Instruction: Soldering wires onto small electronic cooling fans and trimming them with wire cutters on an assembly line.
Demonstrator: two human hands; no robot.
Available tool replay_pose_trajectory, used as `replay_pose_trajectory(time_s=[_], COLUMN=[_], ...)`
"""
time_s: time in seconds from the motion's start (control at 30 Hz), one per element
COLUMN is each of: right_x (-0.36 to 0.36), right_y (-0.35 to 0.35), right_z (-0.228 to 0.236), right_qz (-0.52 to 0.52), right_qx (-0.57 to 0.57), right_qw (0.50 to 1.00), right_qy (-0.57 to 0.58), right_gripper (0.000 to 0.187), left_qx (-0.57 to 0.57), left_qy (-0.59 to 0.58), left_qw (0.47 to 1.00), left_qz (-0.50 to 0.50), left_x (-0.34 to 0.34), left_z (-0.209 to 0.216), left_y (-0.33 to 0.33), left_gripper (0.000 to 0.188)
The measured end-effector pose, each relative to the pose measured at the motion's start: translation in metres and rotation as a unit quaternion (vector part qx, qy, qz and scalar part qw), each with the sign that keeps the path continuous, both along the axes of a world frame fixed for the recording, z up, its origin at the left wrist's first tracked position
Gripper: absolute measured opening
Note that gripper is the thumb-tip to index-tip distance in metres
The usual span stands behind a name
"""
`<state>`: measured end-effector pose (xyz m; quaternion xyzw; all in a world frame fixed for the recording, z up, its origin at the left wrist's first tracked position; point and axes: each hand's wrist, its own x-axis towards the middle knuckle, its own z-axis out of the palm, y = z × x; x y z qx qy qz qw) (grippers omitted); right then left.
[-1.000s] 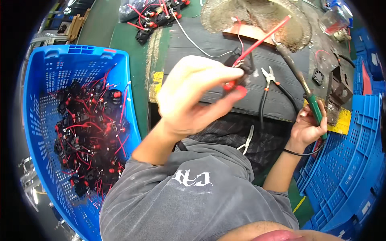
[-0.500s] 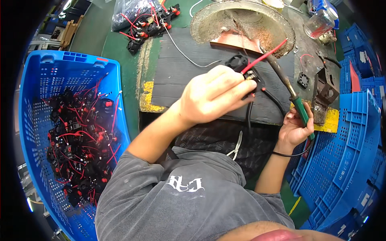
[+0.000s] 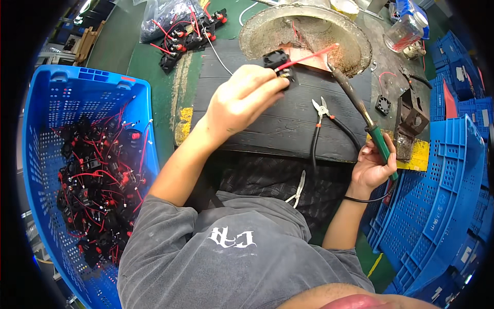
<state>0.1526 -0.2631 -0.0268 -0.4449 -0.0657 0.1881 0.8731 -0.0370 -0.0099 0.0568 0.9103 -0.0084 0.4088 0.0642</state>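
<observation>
While the fan (image 3: 275,58) is pinched in the left hand (image 3: 244,100) at the near-left rim of the bowl (image 3: 257,31), its red wire (image 3: 309,56) runs rightward across the bowl's mouth, free end near the tip of the iron (image 3: 360,106); contact: cannot tell. Left hand nearer the bowl, back up, fingers closed. Right hand (image 3: 374,165) farther, palm up, fingers wrapped round the iron, which slants toward the bowl

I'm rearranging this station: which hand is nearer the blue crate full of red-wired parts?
Left. The left hand is to the right of the crate, holding a black fan; the right hand is farther right, holding a green-handled soldering iron.
</observation>
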Motion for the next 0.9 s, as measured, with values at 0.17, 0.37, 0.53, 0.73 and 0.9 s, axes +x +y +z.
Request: replay_pose_trajectory(time_s=[0.17, 0.37, 0.53, 0.73, 0.9], right_x=[-0.001, -0.001, -0.002, -0.001, 0.001], right_y=[0.002, 0.001, 0.001, 0.0, 0.001], right_z=[0.003, 0.001, 0.002, 0.0, 0.001], right_qz=[-0.013, -0.01, -0.014, -0.016, -0.017], right_qx=[-0.007, 0.002, 0.009, 0.02, 0.023], right_qw=[1.0, 1.0, 1.0, 1.0, 1.0], right_qy=[0.002, 0.002, 0.009, 0.005, 0.008], right_gripper=[0.052, 0.052, 0.052, 0.052, 0.052], left_qx=[-0.007, 0.021, -0.004, -0.027, -0.018], left_qy=[-0.014, -0.006, 0.054, 0.107, 0.088], left_qw=[0.997, 0.992, 0.99, 0.983, 0.985], left_qz=[0.071, 0.128, 0.131, 0.144, 0.148], left_x=[0.009, 0.032, 0.053, 0.062, 0.062], left_z=[-0.007, -0.02, -0.034, -0.052, -0.049], left_y=[-0.006, -0.018, -0.028, -0.037, -0.04], left_gripper=[0.028, 0.03, 0.029, 0.034, 0.033])
